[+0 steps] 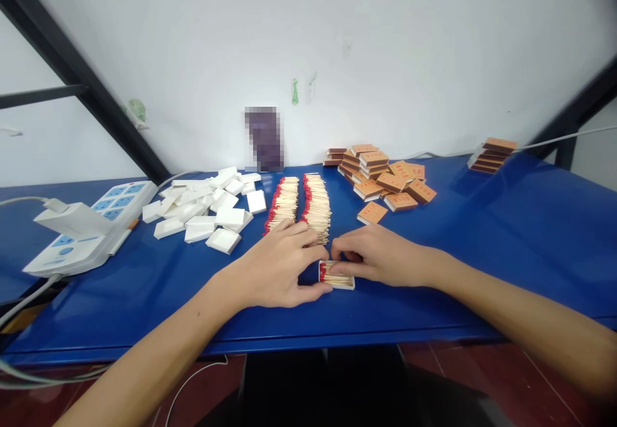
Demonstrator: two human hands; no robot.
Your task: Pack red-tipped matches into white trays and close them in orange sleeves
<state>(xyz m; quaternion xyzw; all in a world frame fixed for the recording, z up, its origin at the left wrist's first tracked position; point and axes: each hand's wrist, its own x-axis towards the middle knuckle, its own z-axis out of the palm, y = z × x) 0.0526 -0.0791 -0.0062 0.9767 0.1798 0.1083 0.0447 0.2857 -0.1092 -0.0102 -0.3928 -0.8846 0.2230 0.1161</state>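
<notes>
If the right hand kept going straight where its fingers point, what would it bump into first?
Probably the left hand, whose fingers lie just ahead of the right hand, across the small match-filled tray. Depth is unclear, so it might brush the nearby matches first.

Match rows (315, 205) on table (457, 240) between trays (224, 200) left, matchboxes (391, 181) right.

A small packing workspace is suggested by white trays (224, 200) heaped left of centre and matchboxes (391, 182) right of centre. A blue worktop (463, 221) is set against a white wall (385, 41).
</notes>
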